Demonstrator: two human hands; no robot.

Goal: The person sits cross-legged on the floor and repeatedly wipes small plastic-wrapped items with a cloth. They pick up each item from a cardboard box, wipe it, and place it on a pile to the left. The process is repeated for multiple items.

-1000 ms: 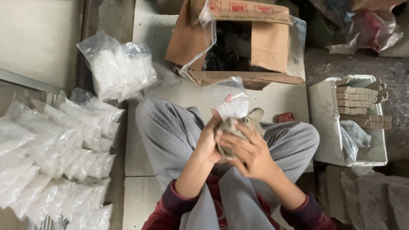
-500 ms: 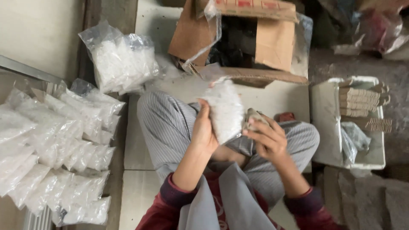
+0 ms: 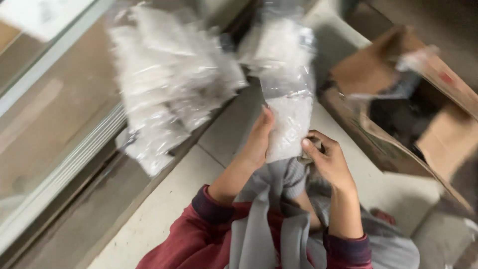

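Surroundings on a pale tiled floor (image 3: 164,209)

A blurred heap of clear plastic packets (image 3: 164,89) filled with white material is seen at the upper left, lying along a metal door track (image 3: 64,169). An open cardboard box (image 3: 423,114), lined with clear plastic and dark inside, is set at the right, tilted in the view. A small red object (image 3: 383,215) is seen on the floor near the box.

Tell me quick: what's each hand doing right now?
Left hand: closed on the clear plastic bag of white pieces, gripping its left edge.
Right hand: fingers curled at the bag's lower right corner, pinching it.
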